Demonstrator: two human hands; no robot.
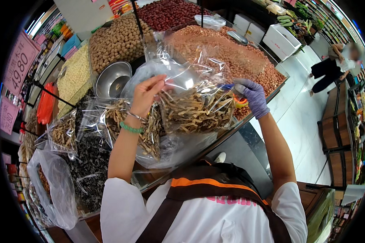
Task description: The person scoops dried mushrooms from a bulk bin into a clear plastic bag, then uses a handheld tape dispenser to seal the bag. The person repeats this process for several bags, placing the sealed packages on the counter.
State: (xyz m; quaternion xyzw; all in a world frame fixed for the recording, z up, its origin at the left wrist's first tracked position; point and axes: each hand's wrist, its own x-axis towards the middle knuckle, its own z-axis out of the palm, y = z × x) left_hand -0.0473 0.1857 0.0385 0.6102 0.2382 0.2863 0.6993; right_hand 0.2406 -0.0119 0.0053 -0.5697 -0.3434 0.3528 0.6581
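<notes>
A clear plastic bag of dried brown strips [197,112] lies before me, its upper part raised. My left hand [149,92], bare with a green bead bracelet [131,128] at the wrist, pinches the bag's film on its left side. In a purple glove, my right hand [252,94] holds a blue strip [226,87] at the bag's right side. An orange and yellow ring, seemingly a tape roll [241,101], is beside the gloved fingers. More bagged dried strips [121,112] lie left of and under this bag, with loose clear film [182,152] beneath.
Bins of peanuts [252,60], red dates [170,13], brown round nuts or dried fruit [118,36] and pale kernels [76,79] surround the bags. A steel bowl [102,80] sits left; black dried fungus [89,170] lies nearer. A person [334,65] is in the aisle at right.
</notes>
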